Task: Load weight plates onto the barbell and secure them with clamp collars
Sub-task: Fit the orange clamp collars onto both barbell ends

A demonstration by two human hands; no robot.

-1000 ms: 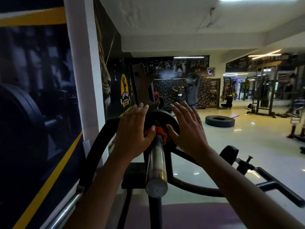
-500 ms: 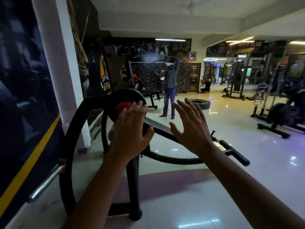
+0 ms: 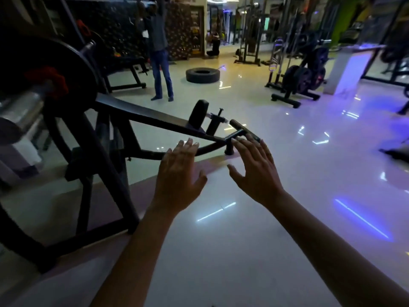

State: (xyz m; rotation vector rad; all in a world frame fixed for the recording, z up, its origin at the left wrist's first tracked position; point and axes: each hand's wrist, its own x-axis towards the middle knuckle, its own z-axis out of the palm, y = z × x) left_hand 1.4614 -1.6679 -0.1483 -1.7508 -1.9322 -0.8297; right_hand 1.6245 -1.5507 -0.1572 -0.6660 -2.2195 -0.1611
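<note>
Nearest the camera, both forearms reach forward over the glossy tiled floor (image 3: 287, 218). The left hand (image 3: 179, 171) and the right hand (image 3: 254, 171) hover palm-down with fingers spread wide, holding nothing and touching nothing.

To the left and slightly further, the chrome barbell sleeve (image 3: 20, 109) points toward the camera. A black weight plate (image 3: 73, 69) sits on it, and a red clamp collar (image 3: 52, 79) is pressed against the plate's face. This end looks loaded and secured, well apart from both hands. The bar rests on a black machine frame (image 3: 106, 156), whose lever arm runs right to a small roller pad (image 3: 198, 114) and a handle (image 3: 243, 129) just beyond the fingertips.

Judging by this, the step in hand is the pause after fixing this side. The next move likely calls for fetching another plate, or going to the bar's other end, which is out of view.

Further off, a black tyre (image 3: 202, 75) lies on the floor and a standing person (image 3: 160, 52) has arms raised. At right, a plate rack (image 3: 296, 85) holds several dark plates stored upright; their number is unclear.
</note>
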